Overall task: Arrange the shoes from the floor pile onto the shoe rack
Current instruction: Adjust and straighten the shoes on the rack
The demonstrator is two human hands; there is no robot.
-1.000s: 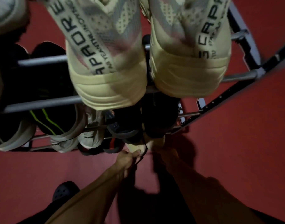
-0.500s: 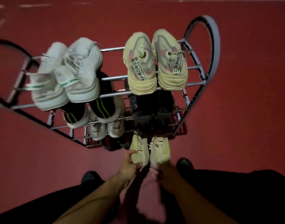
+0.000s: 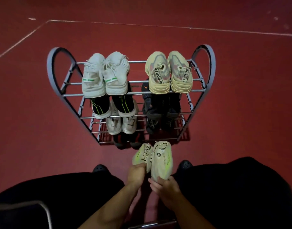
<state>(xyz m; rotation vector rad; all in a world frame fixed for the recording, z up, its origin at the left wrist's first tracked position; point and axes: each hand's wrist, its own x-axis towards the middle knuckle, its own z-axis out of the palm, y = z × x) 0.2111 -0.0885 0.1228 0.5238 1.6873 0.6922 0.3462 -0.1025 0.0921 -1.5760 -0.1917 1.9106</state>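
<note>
Biggest thing here is the red floor (image 3: pixel 42 146), with white lines running across the top of the frame. In the middle sits the grey metal shoe rack (image 3: pixel 206 66) with its arched ends, already pretty loaded: white sneakers with green stripes (image 3: pixel 105 76) top left, beige Capadre sneakers (image 3: pixel 169 75) top right, and darker pairs on the tiers underneath, though it's too dim down there to tell if a slot is free. Below the rack, lower centre, is the pale pair with neon-yellow accents (image 3: pixel 152 157), toes pointing at the rack. Left hand (image 3: pixel 136 172) is wrapped around the heel of the left shoe, right hand (image 3: pixel 165 185) has fingers curled under the heel of the right one. Looks like this pair is the last to go in. Risk as I see it: holding each shoe only by the heel means the toe could droop and snag a front rail, or shoving it in could knock a neighbouring shoe off the bars.
</note>
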